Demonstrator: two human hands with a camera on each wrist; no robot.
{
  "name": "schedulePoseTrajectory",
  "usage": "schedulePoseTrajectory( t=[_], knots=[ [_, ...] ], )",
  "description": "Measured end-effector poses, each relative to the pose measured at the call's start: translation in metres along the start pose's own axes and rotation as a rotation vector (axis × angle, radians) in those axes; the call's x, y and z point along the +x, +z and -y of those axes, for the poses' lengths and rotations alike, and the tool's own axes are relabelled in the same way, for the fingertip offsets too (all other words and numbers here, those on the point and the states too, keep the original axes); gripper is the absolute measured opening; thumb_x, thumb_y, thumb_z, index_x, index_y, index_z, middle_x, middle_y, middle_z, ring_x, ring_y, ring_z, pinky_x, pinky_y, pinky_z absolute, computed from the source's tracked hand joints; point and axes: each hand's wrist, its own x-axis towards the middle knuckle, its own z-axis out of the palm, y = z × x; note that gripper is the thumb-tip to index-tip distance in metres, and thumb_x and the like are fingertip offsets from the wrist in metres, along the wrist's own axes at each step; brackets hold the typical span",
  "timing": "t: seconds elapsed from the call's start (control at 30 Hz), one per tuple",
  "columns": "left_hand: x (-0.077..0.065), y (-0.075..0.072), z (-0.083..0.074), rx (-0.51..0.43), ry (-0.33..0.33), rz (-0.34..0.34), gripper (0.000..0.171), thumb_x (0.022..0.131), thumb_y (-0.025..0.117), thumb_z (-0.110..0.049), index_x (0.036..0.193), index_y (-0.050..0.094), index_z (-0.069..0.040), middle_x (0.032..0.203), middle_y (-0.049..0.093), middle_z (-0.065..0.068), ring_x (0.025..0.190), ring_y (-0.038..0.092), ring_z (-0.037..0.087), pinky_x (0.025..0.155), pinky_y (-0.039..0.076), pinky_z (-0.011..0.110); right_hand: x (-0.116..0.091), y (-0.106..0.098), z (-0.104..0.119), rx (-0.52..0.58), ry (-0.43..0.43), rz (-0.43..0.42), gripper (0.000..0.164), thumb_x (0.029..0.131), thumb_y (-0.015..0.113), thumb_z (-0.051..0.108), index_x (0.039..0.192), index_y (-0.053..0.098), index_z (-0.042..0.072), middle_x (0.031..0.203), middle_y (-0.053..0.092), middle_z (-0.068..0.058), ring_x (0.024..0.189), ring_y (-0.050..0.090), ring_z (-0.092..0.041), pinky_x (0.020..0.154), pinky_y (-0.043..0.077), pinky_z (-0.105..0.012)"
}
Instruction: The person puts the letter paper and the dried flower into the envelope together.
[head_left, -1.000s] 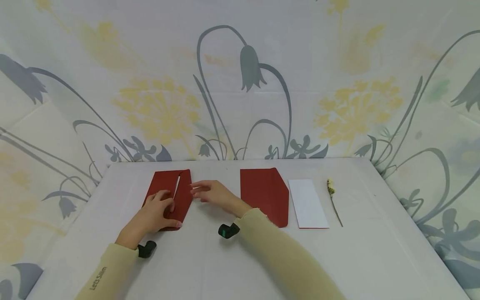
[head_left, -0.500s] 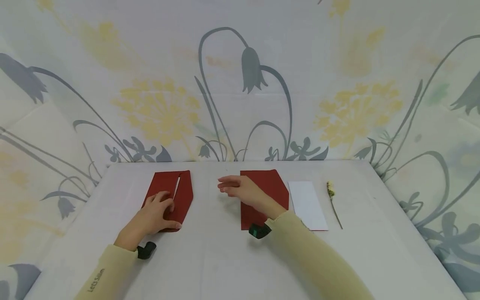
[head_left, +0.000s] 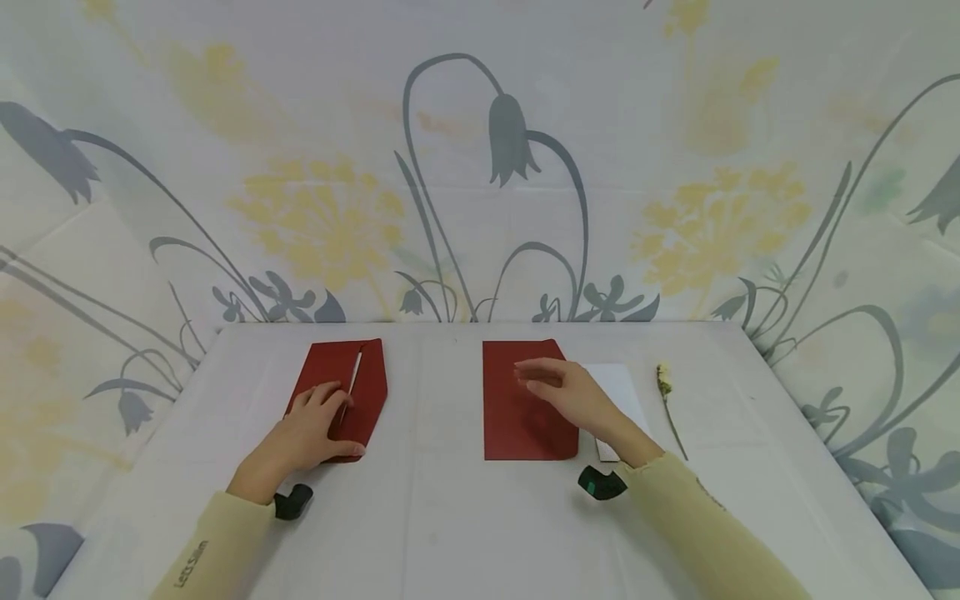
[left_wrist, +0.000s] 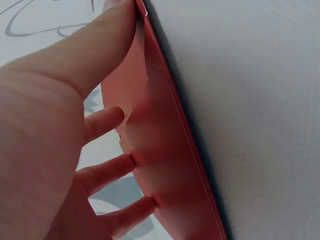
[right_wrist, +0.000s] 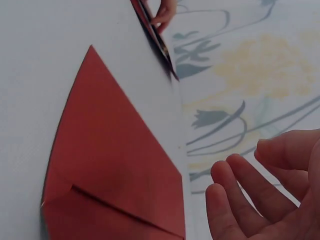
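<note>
On the left of the table lies a red envelope (head_left: 367,400), with a thin white strip showing in the slit beside its flap. My left hand (head_left: 303,429) rests on it, fingers spread over its face and thumb at the near edge. In the left wrist view the fingertips touch the envelope (left_wrist: 165,140). My right hand (head_left: 570,396) is in the air above the right side of a second red envelope (head_left: 510,417), holding nothing. Its fingers look relaxed and apart from the paper in the right wrist view.
Right of the second envelope lies a white card (head_left: 618,387), partly hidden by my right hand and wrist. Beyond it is a stemmed flower (head_left: 664,379) with a pale yellow head. A flower-patterned cloth (head_left: 450,167) hangs behind the white table (head_left: 450,517).
My right hand has moved rightward, from beside the left envelope to above the second one. The left hand stays on its envelope, nearly unmoved.
</note>
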Motion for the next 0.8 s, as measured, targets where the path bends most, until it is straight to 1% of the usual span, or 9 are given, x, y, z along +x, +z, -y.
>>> schedulePoseTrajectory(
  t=[0.07, 0.17, 0.27, 0.33, 0.4, 0.47, 0.57, 0.67, 0.8],
  knots=[
    [0.0, 0.0, 0.0, 0.007, 0.002, -0.002, 0.072, 0.077, 0.083, -0.049, 0.128, 0.055, -0.006, 0.149, 0.034, 0.026, 0.132, 0.029, 0.056, 0.086, 0.043, 0.074, -0.009, -0.005, -0.005, -0.069, -0.028, -0.029, 0.035, 0.099, 0.062, 0.014, 0.134, 0.062, 0.008, 0.128, 0.065, -0.008, 0.117, 0.062, -0.024, 0.095, 0.051, -0.043],
    [-0.001, 0.0, -0.001, 0.02, -0.001, 0.001, 0.077, 0.078, 0.081, -0.051, 0.134, 0.053, -0.006, 0.15, 0.033, 0.025, 0.133, 0.028, 0.055, 0.087, 0.042, 0.074, -0.022, -0.011, -0.014, -0.203, -0.071, -0.059, 0.035, 0.097, 0.064, 0.011, 0.131, 0.064, 0.008, 0.127, 0.066, -0.007, 0.112, 0.062, -0.026, 0.089, 0.054, -0.042],
    [-0.002, -0.001, -0.002, 0.03, -0.006, 0.007, 0.079, 0.079, 0.08, -0.052, 0.138, 0.052, -0.007, 0.151, 0.033, 0.024, 0.134, 0.028, 0.055, 0.087, 0.041, 0.075, -0.033, -0.015, -0.023, -0.311, -0.112, -0.055, 0.037, 0.094, 0.068, 0.008, 0.13, 0.065, 0.008, 0.13, 0.064, -0.009, 0.113, 0.061, -0.029, 0.088, 0.054, -0.043],
    [-0.002, -0.001, -0.003, 0.036, -0.01, 0.01, 0.08, 0.079, 0.08, -0.052, 0.139, 0.051, -0.007, 0.152, 0.033, 0.024, 0.135, 0.028, 0.054, 0.087, 0.041, 0.075, -0.039, -0.017, -0.028, -0.371, -0.15, -0.029, 0.038, 0.092, 0.069, 0.006, 0.13, 0.065, 0.006, 0.134, 0.062, -0.012, 0.118, 0.059, -0.032, 0.09, 0.053, -0.046],
    [-0.003, -0.002, -0.004, 0.038, -0.01, 0.012, 0.08, 0.08, 0.079, -0.052, 0.14, 0.051, -0.007, 0.152, 0.033, 0.024, 0.134, 0.028, 0.054, 0.087, 0.041, 0.075, -0.044, -0.019, -0.032, -0.422, -0.184, 0.004, 0.038, 0.091, 0.071, 0.005, 0.129, 0.065, 0.004, 0.138, 0.058, -0.015, 0.126, 0.054, -0.036, 0.095, 0.05, -0.049],
    [-0.003, -0.003, -0.005, 0.037, -0.012, 0.016, 0.08, 0.081, 0.079, -0.051, 0.14, 0.05, -0.006, 0.152, 0.033, 0.025, 0.135, 0.028, 0.055, 0.087, 0.042, 0.074, -0.048, -0.019, -0.035, -0.471, -0.199, 0.043, 0.037, 0.09, 0.071, 0.005, 0.127, 0.066, 0.002, 0.142, 0.054, -0.018, 0.131, 0.049, -0.039, 0.099, 0.047, -0.052],
    [-0.002, -0.005, -0.007, 0.028, -0.018, 0.02, 0.079, 0.082, 0.078, -0.05, 0.141, 0.049, -0.005, 0.152, 0.032, 0.025, 0.135, 0.027, 0.055, 0.087, 0.043, 0.073, -0.051, -0.019, -0.038, -0.533, -0.178, 0.094, 0.037, 0.091, 0.071, 0.008, 0.127, 0.066, 0.001, 0.146, 0.049, -0.02, 0.137, 0.041, -0.041, 0.105, 0.041, -0.054],
    [-0.002, -0.007, -0.006, 0.015, -0.018, 0.01, 0.078, 0.084, 0.076, -0.049, 0.14, 0.048, -0.002, 0.152, 0.031, 0.025, 0.135, 0.026, 0.055, 0.087, 0.044, 0.072, -0.051, -0.016, -0.038, -0.585, -0.159, 0.139, 0.039, 0.092, 0.071, 0.011, 0.129, 0.065, 0.001, 0.148, 0.045, -0.022, 0.141, 0.035, -0.042, 0.108, 0.037, -0.055],
    [-0.002, -0.011, -0.009, -0.027, 0.022, -0.023, 0.076, 0.088, 0.073, -0.048, 0.141, 0.047, 0.0, 0.153, 0.03, 0.025, 0.137, 0.024, 0.052, 0.093, 0.041, 0.071, -0.053, -0.014, -0.037, -0.646, -0.163, 0.181, 0.042, 0.092, 0.072, 0.015, 0.131, 0.064, 0.001, 0.149, 0.043, -0.025, 0.141, 0.033, -0.044, 0.107, 0.038, -0.056]
  ],
)
